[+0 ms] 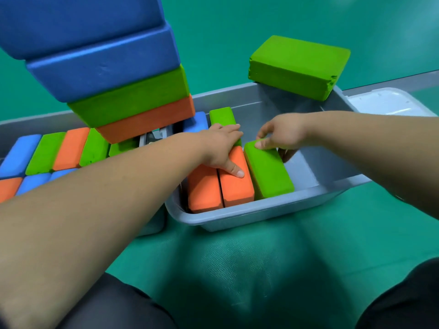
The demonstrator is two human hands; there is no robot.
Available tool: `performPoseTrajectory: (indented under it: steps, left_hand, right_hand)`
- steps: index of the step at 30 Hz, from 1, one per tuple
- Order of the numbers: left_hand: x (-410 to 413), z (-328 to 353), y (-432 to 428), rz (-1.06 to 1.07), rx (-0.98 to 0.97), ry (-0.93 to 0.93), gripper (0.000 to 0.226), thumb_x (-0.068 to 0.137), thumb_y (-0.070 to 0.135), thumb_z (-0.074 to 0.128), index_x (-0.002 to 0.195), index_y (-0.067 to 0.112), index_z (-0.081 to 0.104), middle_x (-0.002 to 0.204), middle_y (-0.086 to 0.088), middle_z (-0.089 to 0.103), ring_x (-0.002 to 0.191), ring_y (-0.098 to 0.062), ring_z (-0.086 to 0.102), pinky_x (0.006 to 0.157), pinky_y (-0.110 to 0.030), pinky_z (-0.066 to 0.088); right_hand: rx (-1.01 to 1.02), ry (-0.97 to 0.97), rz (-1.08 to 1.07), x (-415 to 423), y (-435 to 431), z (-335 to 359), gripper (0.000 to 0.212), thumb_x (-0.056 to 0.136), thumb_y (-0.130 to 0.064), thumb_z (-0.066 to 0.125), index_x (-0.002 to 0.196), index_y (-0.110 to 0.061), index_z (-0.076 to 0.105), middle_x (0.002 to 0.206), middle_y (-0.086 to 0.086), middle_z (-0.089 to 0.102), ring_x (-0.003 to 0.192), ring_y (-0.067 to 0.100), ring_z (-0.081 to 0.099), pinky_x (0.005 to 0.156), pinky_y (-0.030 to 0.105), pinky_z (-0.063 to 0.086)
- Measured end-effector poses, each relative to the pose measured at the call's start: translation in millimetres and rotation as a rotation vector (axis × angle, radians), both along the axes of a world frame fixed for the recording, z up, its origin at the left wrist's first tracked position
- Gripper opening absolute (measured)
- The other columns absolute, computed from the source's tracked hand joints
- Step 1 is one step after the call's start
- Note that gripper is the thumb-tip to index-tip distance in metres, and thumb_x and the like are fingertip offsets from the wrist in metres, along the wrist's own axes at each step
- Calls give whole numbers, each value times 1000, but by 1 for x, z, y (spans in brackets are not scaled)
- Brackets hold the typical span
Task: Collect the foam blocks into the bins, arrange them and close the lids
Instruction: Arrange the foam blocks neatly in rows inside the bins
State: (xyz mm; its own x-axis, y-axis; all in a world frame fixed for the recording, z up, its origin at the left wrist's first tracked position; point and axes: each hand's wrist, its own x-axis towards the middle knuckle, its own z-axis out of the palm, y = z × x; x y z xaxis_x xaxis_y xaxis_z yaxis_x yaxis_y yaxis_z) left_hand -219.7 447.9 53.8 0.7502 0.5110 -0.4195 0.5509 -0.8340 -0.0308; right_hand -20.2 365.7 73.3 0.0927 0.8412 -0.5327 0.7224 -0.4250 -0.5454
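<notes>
The left grip (221, 148), released, presses an orange foam block (235, 188); the right grip (282, 134) grasps the adjoining green foam block (270, 173).

The upper and left edges cut off the top blue block (78, 20) of the leaning stack. Our left forearm (107, 193) covers much of the left bin (35, 125), so we cannot see its near wall, and its near row of blocks (35, 180) shows only in slivers. Our left hand (221, 148) hides the far ends of the two orange blocks (235, 186). Our right hand (282, 134) reaches past the far end of the green block (268, 169), and we cannot see its thumb. The loose green block (297, 65) covers the far right corner of the right bin (249, 214). The pale lid (389, 100) runs off the right edge. The small dark part (154, 135) between the bins is too small for us to tell.
</notes>
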Motion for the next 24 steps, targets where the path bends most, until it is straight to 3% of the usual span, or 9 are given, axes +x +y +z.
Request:
performPoseTrajectory:
  steps: [4,10,15,20,24]
  left_hand:
    - [1,-2,3,-16,12,10,132,68,87,67,166,16,14,175,-4,3,158,-34,12,127,-49,20]
    - [1,-1,4,2,7,15,133,66,89,67,165,19,15,175,1,2,155,-37,15,122,-53,29]
    - [1,-1,0,0,13,15,131,68,89,65,166,19,13,175,3,1,155,-36,15,121,-55,31]
    - [2,-2,0,2,19,12,131,67,90,64,166,18,15,175,2,2,155,-37,15,120,-56,32]
    - [1,-3,0,-10,33,4,130,68,90,64,165,17,16,174,0,3,154,-37,18,121,-53,31]
  right_hand:
    - [-91,-163,75,-13,5,-14,51,105,-46,52,148,-17,51,109,11,65,83,26,74,60,43,65]
    - [-168,-374,187,-21,21,-10,51,107,-49,44,145,-18,54,112,12,66,89,25,74,68,46,66]
    - [-226,-244,46,-15,22,-14,51,105,-48,47,132,-5,57,112,16,65,85,31,77,66,48,65]
    - [-221,-241,11,-15,20,-18,56,106,-52,42,123,-2,58,117,15,63,72,33,78,79,47,64]
    - [-177,-307,60,-20,19,-21,57,106,-53,39,126,-3,58,110,16,66,74,29,77,68,44,66]
